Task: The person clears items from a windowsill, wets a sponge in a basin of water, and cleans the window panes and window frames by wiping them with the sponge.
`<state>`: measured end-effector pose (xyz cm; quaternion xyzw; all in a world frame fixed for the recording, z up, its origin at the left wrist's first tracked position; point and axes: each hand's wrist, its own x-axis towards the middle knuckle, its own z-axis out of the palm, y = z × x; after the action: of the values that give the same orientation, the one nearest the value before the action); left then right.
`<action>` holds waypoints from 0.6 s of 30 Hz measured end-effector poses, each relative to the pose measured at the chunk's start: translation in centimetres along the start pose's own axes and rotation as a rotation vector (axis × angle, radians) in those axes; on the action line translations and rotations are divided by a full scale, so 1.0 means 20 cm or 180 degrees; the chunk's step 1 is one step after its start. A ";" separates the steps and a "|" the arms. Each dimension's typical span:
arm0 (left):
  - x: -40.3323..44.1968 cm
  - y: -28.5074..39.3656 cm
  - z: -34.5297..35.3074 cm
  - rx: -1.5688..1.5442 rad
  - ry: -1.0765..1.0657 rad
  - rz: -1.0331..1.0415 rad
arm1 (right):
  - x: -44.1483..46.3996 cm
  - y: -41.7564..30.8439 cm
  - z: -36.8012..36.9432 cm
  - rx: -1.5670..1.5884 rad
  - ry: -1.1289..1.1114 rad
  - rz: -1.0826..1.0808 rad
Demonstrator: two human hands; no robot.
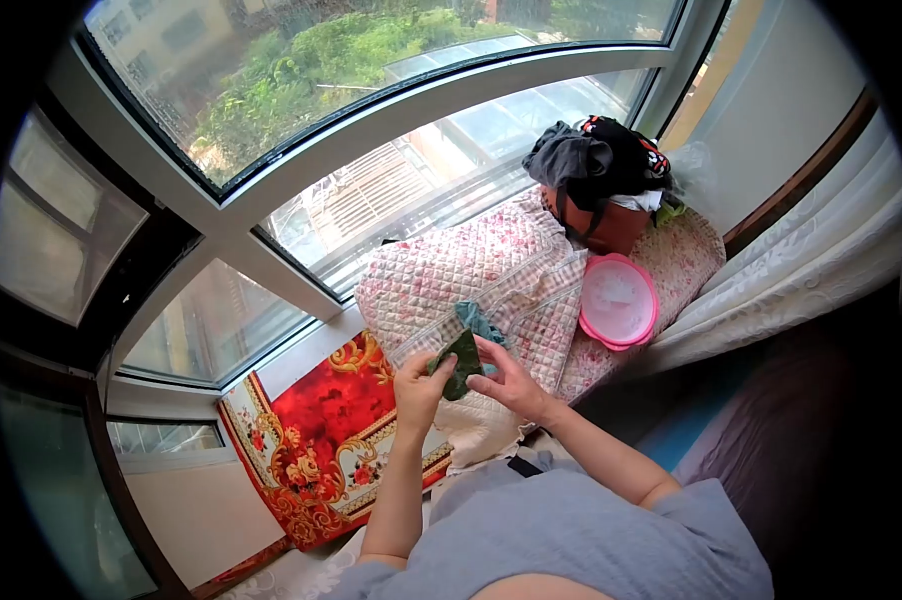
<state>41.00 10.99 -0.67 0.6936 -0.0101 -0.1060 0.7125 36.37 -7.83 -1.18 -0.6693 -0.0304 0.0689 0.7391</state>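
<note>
My left hand (420, 392) pinches a small dark green folded cloth (459, 366), its thumb lying across the front. My right hand (512, 382) is at the cloth's right edge, thumb and fingers bent around that side. What kind of cloth article it is, I cannot make out. Just beyond my hands, a crumpled teal cloth (479, 320) rests on a pink and white quilted cover (441, 272).
A pink-rimmed basin (619, 302) sits to the right on the window ledge. Behind it, a brown bag (603, 226) is heaped with dark clothes (611, 155). A red floral mat (346, 395) lies to the left. Large windows stand ahead; a white curtain (771, 280) hangs at right.
</note>
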 end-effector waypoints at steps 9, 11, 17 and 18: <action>-0.19 0.03 0.03 0.0245 -0.0337 -0.0518 | -0.13 -0.11 -0.02 0.1867 0.0271 0.1245; -0.19 -0.06 -0.04 0.0125 0.0185 -0.0303 | -0.03 -0.17 -0.08 0.2388 0.0469 0.1052; -0.37 -0.04 -0.19 -0.0171 0.1861 -0.0156 | 0.53 -0.69 -0.45 0.0157 0.1275 -0.1369; -0.42 -0.05 -0.16 -0.0208 0.2100 -0.0103 | 0.68 -0.81 -0.51 0.0951 0.1132 -0.1440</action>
<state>33.11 15.62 -0.62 0.6673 0.2357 0.1128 0.6974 52.15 -17.57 13.16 -0.5313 -0.0383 -0.2115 0.8195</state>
